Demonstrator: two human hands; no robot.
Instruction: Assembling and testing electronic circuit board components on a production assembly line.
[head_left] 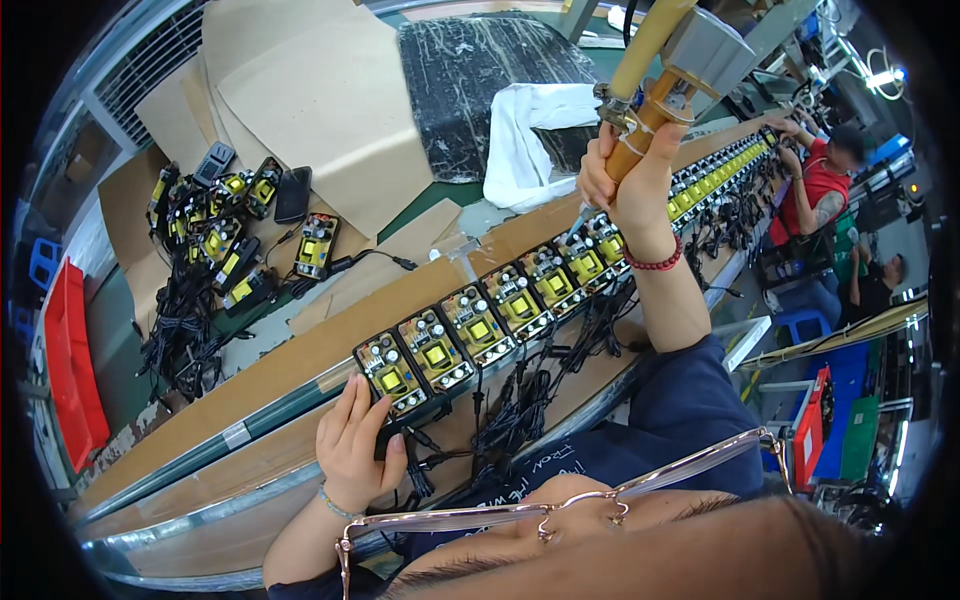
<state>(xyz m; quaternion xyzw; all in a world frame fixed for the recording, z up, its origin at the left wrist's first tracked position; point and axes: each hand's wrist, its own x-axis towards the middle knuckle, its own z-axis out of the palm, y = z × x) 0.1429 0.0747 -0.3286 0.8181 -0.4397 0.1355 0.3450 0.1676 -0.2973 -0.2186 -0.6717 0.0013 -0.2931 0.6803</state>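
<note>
A long row of power adapter circuit boards in black half-cases, each with a yellow transformer, runs diagonally from the nearest board [392,380] to the far right. My left hand [352,450] lies with fingers stretched against the left end of this row, its fingertips at the nearest board's edge. My right hand [645,195] is wrapped round an amber-barrelled tool that looks like a glue dispensing gun [650,118], raised above the row. Its thin nozzle [580,220] points down at boards several places along. Whether the tip touches them I cannot tell.
Black cables [515,410] hang along the row's near side. Left of it lie a heap of loose adapter boards [215,235], brown cardboard [320,90] and a red tray [72,365]. A white cloth [515,150] lies behind. A person in red [815,195] works at the far end.
</note>
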